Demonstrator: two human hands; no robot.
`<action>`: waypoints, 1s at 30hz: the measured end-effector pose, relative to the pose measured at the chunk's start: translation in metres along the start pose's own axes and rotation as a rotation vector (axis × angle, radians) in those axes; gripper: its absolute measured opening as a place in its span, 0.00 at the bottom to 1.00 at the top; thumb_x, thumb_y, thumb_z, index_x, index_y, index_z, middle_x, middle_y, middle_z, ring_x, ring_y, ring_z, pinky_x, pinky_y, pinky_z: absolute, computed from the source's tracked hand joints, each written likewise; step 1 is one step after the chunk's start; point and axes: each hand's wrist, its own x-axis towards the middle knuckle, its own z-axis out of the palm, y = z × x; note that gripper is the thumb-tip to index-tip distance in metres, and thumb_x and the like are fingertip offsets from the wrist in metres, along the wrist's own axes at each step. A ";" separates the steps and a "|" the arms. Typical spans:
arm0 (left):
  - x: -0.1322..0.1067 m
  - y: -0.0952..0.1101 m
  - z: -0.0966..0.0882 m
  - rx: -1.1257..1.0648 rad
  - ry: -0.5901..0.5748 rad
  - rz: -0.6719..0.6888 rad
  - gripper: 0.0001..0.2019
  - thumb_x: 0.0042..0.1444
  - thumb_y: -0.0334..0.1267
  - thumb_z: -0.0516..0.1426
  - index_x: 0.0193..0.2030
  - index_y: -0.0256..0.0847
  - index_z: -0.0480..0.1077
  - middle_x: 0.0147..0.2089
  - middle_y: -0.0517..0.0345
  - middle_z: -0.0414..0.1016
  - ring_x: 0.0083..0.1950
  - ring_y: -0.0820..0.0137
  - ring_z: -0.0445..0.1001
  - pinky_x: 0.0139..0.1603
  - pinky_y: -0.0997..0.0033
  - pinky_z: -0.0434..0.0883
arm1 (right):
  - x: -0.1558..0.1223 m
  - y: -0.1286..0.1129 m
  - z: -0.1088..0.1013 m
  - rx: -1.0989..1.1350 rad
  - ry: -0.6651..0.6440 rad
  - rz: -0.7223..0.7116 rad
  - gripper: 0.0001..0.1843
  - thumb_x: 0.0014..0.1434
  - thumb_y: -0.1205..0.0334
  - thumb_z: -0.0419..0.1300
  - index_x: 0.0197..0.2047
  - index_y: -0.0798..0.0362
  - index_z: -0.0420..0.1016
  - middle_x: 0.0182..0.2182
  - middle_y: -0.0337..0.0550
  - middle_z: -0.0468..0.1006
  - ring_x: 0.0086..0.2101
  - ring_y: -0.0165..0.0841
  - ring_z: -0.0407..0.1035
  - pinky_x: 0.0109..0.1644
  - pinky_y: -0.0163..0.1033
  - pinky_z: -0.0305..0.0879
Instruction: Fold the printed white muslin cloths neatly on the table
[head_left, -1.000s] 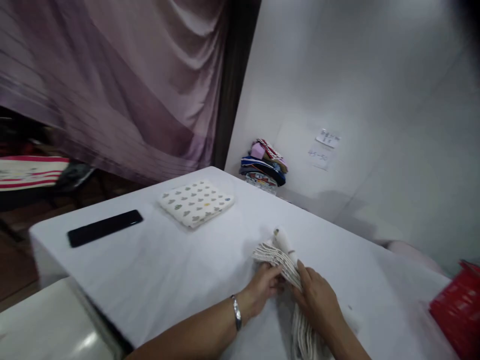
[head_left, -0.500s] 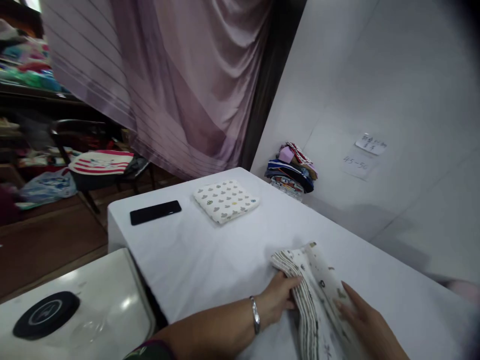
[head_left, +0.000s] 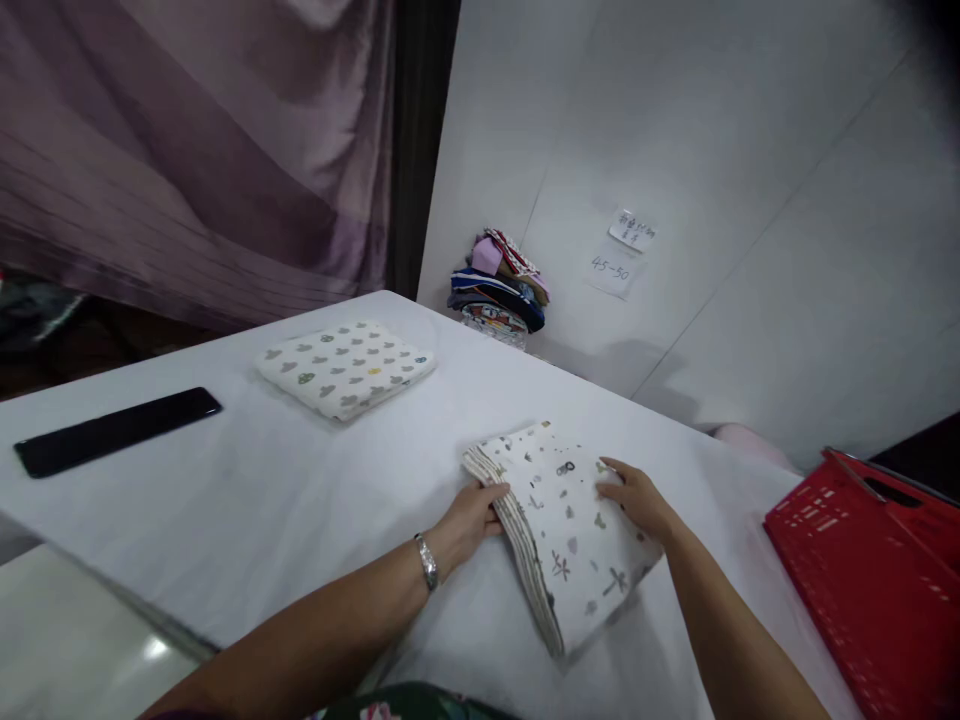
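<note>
A folded white cloth (head_left: pixel 566 545) with small grey, brown and green prints is in front of me on the white-covered table (head_left: pixel 352 480). Its many layers show along the left edge. My left hand (head_left: pixel 466 520) is closed on that edge, thumb on top and fingers underneath. On the cloth's right side lies my right hand (head_left: pixel 639 502), its fingers stretched out over the printed top. Farther back rests another folded cloth (head_left: pixel 349 368), white with grey cloud-like shapes.
A black phone (head_left: pixel 120 430) lies at the table's left. A red plastic basket (head_left: pixel 877 580) stands at the right edge. Beyond the far edge, a pile of folded fabrics (head_left: pixel 499 285) sits against the white wall (head_left: pixel 712 150). A pink curtain (head_left: pixel 225 150) hangs behind.
My view has swung right, bringing the red basket in. The cloth's upper flap, raised half a second ago, now lies flat. My right hand has moved from beside the flap onto the cloth.
</note>
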 end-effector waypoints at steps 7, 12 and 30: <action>0.007 -0.017 0.003 0.014 -0.035 -0.038 0.22 0.50 0.37 0.60 0.52 0.35 0.64 0.51 0.42 0.73 0.41 0.64 0.76 0.50 0.59 0.72 | 0.021 0.024 0.012 -0.216 0.121 0.004 0.25 0.47 0.64 0.60 0.50 0.57 0.73 0.47 0.51 0.75 0.50 0.47 0.67 0.56 0.49 0.59; 0.007 -0.013 -0.005 0.003 -0.082 -0.035 0.23 0.50 0.40 0.61 0.52 0.34 0.66 0.50 0.43 0.74 0.44 0.63 0.76 0.54 0.61 0.70 | -0.002 0.024 0.037 -0.385 0.258 -0.192 0.22 0.54 0.62 0.54 0.52 0.56 0.71 0.54 0.54 0.68 0.55 0.45 0.61 0.60 0.52 0.55; 0.027 0.044 -0.046 0.763 0.347 0.547 0.11 0.50 0.43 0.57 0.39 0.42 0.73 0.54 0.54 0.70 0.55 0.64 0.68 0.56 0.65 0.63 | -0.103 -0.001 0.085 0.114 0.223 -0.394 0.16 0.60 0.55 0.54 0.48 0.49 0.75 0.50 0.48 0.73 0.54 0.42 0.63 0.57 0.54 0.62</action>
